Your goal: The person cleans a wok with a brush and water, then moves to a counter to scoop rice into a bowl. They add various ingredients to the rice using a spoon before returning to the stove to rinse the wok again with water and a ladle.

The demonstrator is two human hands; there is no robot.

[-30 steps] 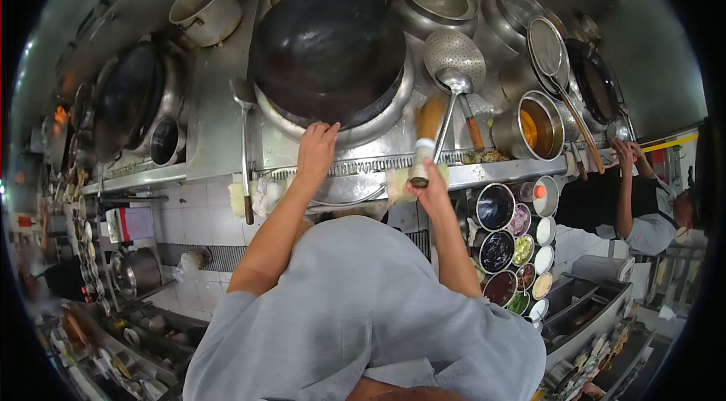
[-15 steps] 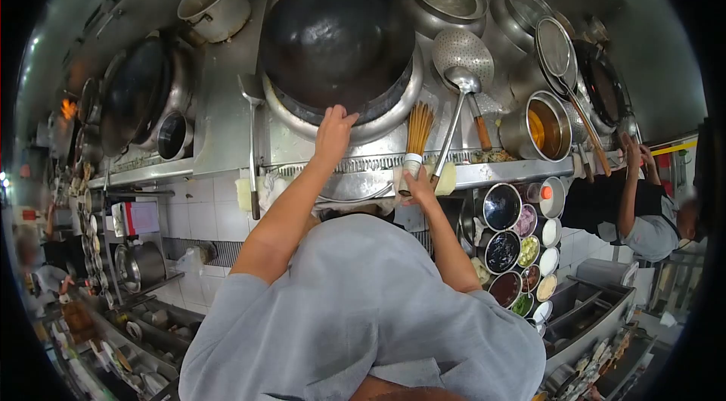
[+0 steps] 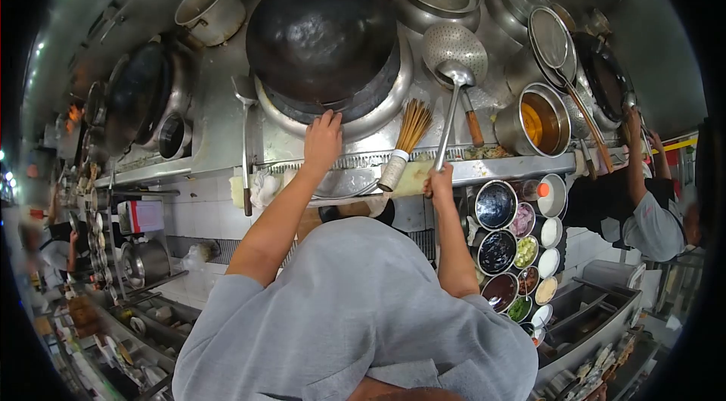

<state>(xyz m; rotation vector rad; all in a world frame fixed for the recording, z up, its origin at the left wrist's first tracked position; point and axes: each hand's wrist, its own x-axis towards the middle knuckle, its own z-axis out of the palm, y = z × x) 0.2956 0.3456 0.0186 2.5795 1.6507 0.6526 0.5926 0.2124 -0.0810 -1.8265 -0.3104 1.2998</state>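
Observation:
A large black wok [image 3: 321,34] sits tilted on the round metal burner ring [image 3: 404,87]. My left hand [image 3: 324,135] is closed at its near rim, fingers bent over the edge. My right hand [image 3: 439,180] is wrapped round the handle end of a metal ladle [image 3: 451,110], whose bowl rests at the perforated skimmer [image 3: 454,49]. Between my hands a bamboo wok brush [image 3: 411,129] lies across the counter edge, bristles pointing away, touching neither hand. A folded yellowish cloth [image 3: 413,178] lies beside the brush's white-wrapped grip.
Left of the wok lies a long-handled spatula [image 3: 246,136]. A pot of orange liquid [image 3: 533,127] stands on the right, with a wire strainer [image 3: 550,38] behind it. Several ingredient bowls [image 3: 497,251] line the lower right. Another person [image 3: 650,219] works at far right.
My right hand has let go of the wok brush, which now lies tilted on the edge, and has moved right onto the ladle handle. My left hand stays at the wok rim.

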